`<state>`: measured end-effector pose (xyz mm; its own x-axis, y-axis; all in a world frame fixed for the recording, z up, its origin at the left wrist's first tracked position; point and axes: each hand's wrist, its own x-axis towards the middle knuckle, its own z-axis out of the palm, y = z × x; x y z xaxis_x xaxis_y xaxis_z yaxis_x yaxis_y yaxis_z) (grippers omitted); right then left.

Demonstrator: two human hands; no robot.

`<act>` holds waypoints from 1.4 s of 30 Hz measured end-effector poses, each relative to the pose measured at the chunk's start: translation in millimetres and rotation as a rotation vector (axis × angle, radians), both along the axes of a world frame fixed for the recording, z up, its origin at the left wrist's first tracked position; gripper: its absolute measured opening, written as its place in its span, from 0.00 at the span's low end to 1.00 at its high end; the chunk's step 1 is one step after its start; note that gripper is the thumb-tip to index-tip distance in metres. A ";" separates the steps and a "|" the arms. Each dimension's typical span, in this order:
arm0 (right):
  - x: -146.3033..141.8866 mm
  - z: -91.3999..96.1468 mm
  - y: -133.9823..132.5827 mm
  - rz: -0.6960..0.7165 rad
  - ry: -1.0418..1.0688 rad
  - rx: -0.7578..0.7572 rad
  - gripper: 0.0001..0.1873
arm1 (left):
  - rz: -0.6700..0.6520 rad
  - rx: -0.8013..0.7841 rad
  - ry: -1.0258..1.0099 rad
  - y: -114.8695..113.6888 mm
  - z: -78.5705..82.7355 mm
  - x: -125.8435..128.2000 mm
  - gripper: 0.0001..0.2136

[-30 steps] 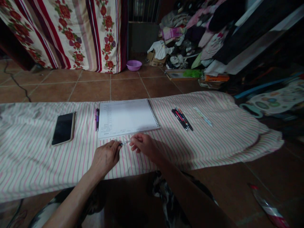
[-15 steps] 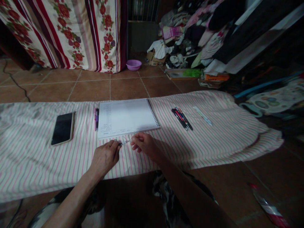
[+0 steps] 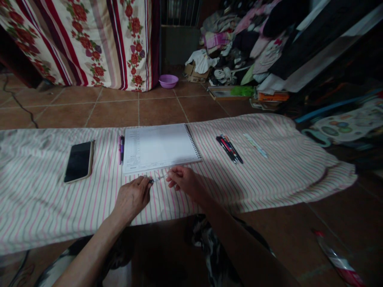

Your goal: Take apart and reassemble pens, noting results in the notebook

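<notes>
Pinching opposite ends of a slim, clear, stick-like object with a dark tip [image 3: 157, 179], two bare hands meet just in front of the white spiral-bound notebook [image 3: 161, 145]. The left hand [image 3: 131, 199] lies low, knuckles up, its fingers bent and drawn together at the dark tip; the exact grip underneath is hidden. The right hand [image 3: 184, 181] has thumb and forefinger closed together at the pale, thin end, with the other fingers loosely curled below. The object spans the small gap between the hands, over the cream cloth with pink and grey stripes [image 3: 278, 171], near the notebook's closest edge; its fine detail is too small and dim to tell. Along the notebook's left side stand two slender pens, one pink-purple [image 3: 119, 150] and one dark with a purple section [image 3: 122, 150]. Farther left rests a black-screened phone in a pale case [image 3: 79, 161]. Right of the notebook's black coil lie a cluster of dark and coloured pens [image 3: 229, 149] and a pale, patterned, slim stick [image 3: 255, 146].
</notes>
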<state>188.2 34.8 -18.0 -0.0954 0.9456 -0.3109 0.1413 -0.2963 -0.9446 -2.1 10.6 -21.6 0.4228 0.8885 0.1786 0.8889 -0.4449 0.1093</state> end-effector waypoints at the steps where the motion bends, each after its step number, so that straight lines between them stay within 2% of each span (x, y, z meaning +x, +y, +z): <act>1: 0.0 -0.1 0.1 0.002 -0.004 0.001 0.05 | 0.000 0.001 -0.001 0.2 -0.2 0.0 0.12; 6: 2.5 -2.3 1.3 0.000 -0.071 0.037 0.06 | 0.000 -0.007 0.000 0.7 0.7 0.6 0.12; 13: 16.7 -4.1 -0.9 0.058 -0.515 0.282 0.07 | 0.003 0.002 0.011 0.3 0.7 1.0 0.12; 17: 19.9 0.5 -2.8 0.068 -0.659 0.363 0.08 | -0.001 0.006 0.008 1.0 0.8 1.4 0.12; 27: 29.2 7.6 -4.8 0.075 -0.716 0.343 0.09 | 0.004 -0.019 0.011 0.5 3.2 1.7 0.13; 33: 36.3 1.9 -1.9 0.080 -0.722 0.328 0.09 | 0.010 -0.026 0.013 0.1 3.8 2.1 0.13; 42: 41.3 7.0 -0.9 0.113 -0.880 0.316 0.10 | 0.010 -0.017 0.003 0.4 3.0 1.9 0.13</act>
